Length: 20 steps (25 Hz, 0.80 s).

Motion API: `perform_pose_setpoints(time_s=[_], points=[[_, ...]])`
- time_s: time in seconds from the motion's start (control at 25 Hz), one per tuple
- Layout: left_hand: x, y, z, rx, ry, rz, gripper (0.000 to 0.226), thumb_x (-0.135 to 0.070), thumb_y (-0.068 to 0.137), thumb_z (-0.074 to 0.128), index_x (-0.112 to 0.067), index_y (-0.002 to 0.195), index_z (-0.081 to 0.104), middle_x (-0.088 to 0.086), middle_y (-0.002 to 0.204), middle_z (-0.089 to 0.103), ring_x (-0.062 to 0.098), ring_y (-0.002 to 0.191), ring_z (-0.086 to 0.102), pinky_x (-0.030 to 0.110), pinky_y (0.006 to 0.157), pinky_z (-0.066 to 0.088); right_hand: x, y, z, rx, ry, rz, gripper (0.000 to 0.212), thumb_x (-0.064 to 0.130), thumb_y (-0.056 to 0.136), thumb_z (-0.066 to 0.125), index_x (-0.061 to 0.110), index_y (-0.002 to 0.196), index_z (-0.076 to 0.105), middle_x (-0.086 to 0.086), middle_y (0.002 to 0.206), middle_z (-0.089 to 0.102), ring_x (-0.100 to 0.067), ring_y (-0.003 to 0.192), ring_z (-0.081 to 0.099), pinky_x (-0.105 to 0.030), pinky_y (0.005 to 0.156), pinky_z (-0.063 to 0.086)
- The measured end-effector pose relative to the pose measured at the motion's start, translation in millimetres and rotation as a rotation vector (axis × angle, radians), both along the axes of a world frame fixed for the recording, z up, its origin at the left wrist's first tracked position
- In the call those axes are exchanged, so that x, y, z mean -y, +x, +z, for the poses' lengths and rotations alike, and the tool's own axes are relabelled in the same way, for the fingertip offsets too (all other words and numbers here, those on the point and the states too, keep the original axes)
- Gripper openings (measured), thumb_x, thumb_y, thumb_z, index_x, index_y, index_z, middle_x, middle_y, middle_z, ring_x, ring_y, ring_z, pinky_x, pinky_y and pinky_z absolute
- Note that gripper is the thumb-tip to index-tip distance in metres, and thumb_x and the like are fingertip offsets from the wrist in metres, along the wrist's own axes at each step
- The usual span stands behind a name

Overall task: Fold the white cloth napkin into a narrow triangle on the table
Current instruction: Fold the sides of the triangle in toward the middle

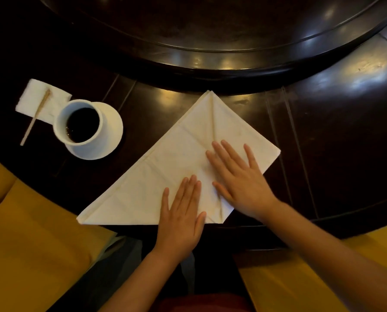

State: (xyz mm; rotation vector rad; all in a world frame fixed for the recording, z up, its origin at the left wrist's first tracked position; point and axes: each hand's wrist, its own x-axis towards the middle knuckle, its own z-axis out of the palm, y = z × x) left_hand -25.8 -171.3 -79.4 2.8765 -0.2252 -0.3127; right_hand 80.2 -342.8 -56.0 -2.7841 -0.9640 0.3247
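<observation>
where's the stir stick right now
In the head view the stir stick is at far left, lying slanted across a small paper napkin, just left of the white cup of dark drink.

Both forearms are bare to the lower frame edge; no sleeves, rings, watches or bands are visible. The left hand (181, 218) and right hand (241, 176) show short, unpainted nails. A dark red garment occupies the bottom centre.

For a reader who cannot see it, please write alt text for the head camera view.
Two bare hands, left hand and right hand, press flat on a partly folded white cloth napkin on a dark wooden table. To the left stands a white cup of dark liquid on a saucer, beside a paper tissue with a wooden stick.
</observation>
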Motion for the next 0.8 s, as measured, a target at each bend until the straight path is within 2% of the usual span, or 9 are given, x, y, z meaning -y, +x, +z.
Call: perform_pose_setpoints(time_s=[0.12, 0.24, 0.44, 0.52, 0.64, 0.72, 0.8], points=[[-40.8, -10.2, 1.2, -0.022, 0.074, 0.143, 0.060, -0.040, 0.097, 0.018, -0.010, 0.147, 0.014, 0.010, 0.154, 0.018, 0.021, 0.142, 0.012, 0.050, 0.111, 0.009, -49.5, -25.2, -4.4, -0.024, 0.054, 0.029, 0.061, 0.045, 0.095, 0.028, 0.020, 0.148, 0.012, -0.005, 0.155, 0.004, -0.021, 0.143, -0.002, -0.050, 0.112, -0.003], [-82.0, -21.2, 3.2, -0.023, 0.133, 0.243, 0.063, -0.039, 0.093, 0.025, -0.010, 0.147, 0.012, 0.010, 0.154, 0.017, 0.021, 0.142, 0.010, 0.049, 0.111, 0.006, -73.0, -38.4, -18.1, -0.041, 0.001, 0.075, 0.062, 0.046, 0.095, 0.029, 0.022, 0.149, 0.010, -0.005, 0.157, 0.004, -0.020, 0.143, -0.007, -0.051, 0.111, -0.005], [-132.9, -38.5, 10.8, -0.058, 0.163, 0.454, 0.065, -0.043, 0.092, 0.028, -0.006, 0.145, 0.022, 0.015, 0.151, 0.026, 0.029, 0.140, 0.020, 0.053, 0.106, 0.021, -75.1, -41.1, -25.1, -0.051, -0.041, 0.093, 0.062, 0.049, 0.095, 0.024, 0.024, 0.149, 0.007, -0.005, 0.157, 0.005, -0.022, 0.144, -0.004, -0.053, 0.112, -0.002], [-145.1, -44.6, 15.6, -0.042, 0.106, 0.484, 0.064, -0.043, 0.091, 0.038, -0.005, 0.142, 0.032, 0.017, 0.147, 0.035, 0.032, 0.134, 0.031, 0.047, 0.101, 0.034, -75.2, -41.6, -24.1, -0.045, -0.048, 0.086, 0.062, 0.049, 0.095, 0.025, 0.024, 0.149, 0.006, -0.004, 0.157, 0.005, -0.022, 0.144, -0.005, -0.052, 0.113, -0.002], [-158.1, -47.8, 23.0, 0.041, 0.024, 0.495, 0.050, -0.030, 0.088, 0.062, -0.005, 0.130, 0.050, 0.018, 0.124, 0.052, 0.029, 0.110, 0.047, 0.038, 0.080, 0.049, -76.5, -41.8, -23.4, -0.046, -0.066, 0.082, 0.063, 0.051, 0.095, 0.023, 0.025, 0.149, 0.005, -0.004, 0.158, 0.004, -0.021, 0.144, -0.006, -0.052, 0.113, -0.001], [-163.4, -45.6, 28.0, 0.056, -0.021, 0.539, 0.047, -0.021, 0.080, 0.072, -0.006, 0.122, 0.057, 0.015, 0.109, 0.054, 0.027, 0.098, 0.050, 0.033, 0.069, 0.048, -75.9, -41.5, -22.5, -0.051, -0.068, 0.077, 0.063, 0.051, 0.095, 0.022, 0.025, 0.149, 0.005, -0.004, 0.158, 0.003, -0.022, 0.144, -0.006, -0.053, 0.113, 0.000], [-169.5, -42.2, 31.9, 0.028, -0.079, 0.625, 0.042, -0.019, 0.076, 0.075, -0.007, 0.114, 0.060, 0.011, 0.102, 0.054, 0.023, 0.093, 0.049, 0.028, 0.067, 0.042, -76.3, -41.6, -21.0, -0.059, -0.071, 0.072, 0.063, 0.051, 0.094, 0.022, 0.025, 0.149, 0.005, -0.004, 0.158, 0.003, -0.022, 0.144, -0.006, -0.053, 0.113, 0.000]])
